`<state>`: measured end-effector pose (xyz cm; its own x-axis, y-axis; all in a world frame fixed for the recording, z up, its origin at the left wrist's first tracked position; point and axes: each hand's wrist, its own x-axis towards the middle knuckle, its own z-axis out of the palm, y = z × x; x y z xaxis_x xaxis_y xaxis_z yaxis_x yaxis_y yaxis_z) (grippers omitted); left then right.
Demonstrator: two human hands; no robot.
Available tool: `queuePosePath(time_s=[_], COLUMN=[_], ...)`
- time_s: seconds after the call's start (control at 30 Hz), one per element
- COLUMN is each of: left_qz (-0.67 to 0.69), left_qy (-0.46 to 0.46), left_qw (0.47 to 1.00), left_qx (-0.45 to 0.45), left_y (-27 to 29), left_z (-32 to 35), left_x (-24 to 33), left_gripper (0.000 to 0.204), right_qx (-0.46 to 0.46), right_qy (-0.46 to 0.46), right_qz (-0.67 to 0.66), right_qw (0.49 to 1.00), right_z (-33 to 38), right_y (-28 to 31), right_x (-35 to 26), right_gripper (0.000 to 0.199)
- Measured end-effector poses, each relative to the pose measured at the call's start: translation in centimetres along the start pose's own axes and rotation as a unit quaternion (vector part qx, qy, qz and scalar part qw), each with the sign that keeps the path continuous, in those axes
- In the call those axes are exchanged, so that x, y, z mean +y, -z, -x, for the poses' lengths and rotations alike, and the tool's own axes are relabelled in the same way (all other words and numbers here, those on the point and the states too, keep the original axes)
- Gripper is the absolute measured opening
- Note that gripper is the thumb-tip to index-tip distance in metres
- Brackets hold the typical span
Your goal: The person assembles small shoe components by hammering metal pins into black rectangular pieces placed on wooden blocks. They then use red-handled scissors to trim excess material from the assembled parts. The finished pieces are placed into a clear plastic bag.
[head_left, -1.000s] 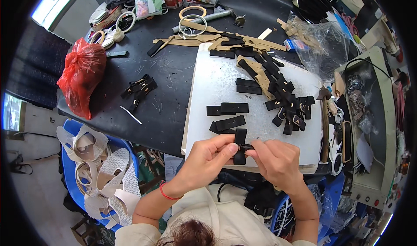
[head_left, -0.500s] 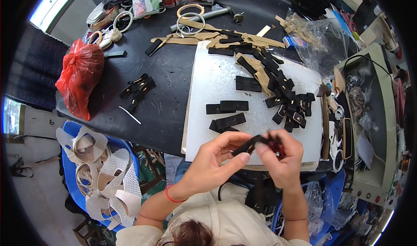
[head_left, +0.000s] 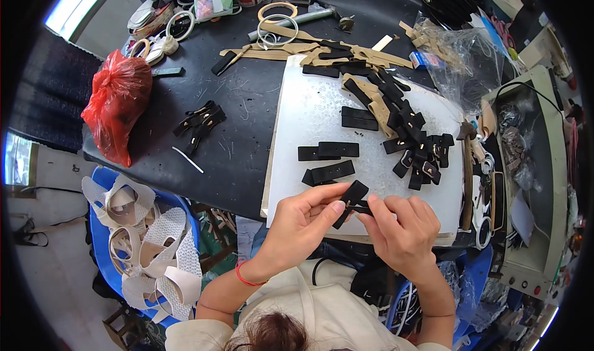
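Observation:
Just over the near edge of the white board, my left hand (head_left: 298,220) pinches a short black strap (head_left: 354,193) between thumb and fingers. The strap is tilted and has a small gold-coloured fitting at its middle. My right hand (head_left: 405,232) has its thumb and forefinger closed on a dark end that crosses this strap; whether it is a separate piece is unclear. Beyond my hands, several black straps (head_left: 337,149) lie in overlapping pairs on the board. A heap of black straps (head_left: 405,125), some with buckles, lies to their right.
The white board (head_left: 288,112) rests on a black table (head_left: 241,147). Further left are a small strap pile (head_left: 199,123) and a red plastic bag (head_left: 117,106). A blue basket (head_left: 193,227) of pale shoe uppers stands lower left. A hammer (head_left: 467,165) lies along the board's right side.
The black strap has turned more upright in my left hand. My right hand has moved slightly right and down, its fingers now pinching at the strap's right side. The view has shifted slightly.

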<state>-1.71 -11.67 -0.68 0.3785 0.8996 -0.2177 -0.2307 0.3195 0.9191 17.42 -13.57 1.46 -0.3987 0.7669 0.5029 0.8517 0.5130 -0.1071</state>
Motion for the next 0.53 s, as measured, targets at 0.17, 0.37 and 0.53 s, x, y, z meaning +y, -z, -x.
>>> queuePosePath(time_s=[0.17, 0.37, 0.53], left_qz=[-0.037, 0.023, 0.095], left_qy=[0.029, -0.001, 0.02], left_qw=[0.999, 1.0, 0.995], left_qx=[0.001, 0.005, 0.018], left_y=[0.1, -0.3, -0.5], left_z=[0.2, 0.2, 0.1], left_x=[0.2, -1.3, -0.4], left_gripper=[0.031, 0.032, 0.042], right_qx=[0.003, -0.063, -0.1], right_qy=[0.014, -0.069, -0.281], right_qz=[0.0, -0.047, -0.35], right_qw=[1.0, 0.995, 0.888], right_z=[0.3, 1.3, 0.1], right_y=[-0.8, -1.2, 1.2], right_x=[-0.2, -1.1, -0.6], right_gripper=[0.025, 0.024, 0.044])
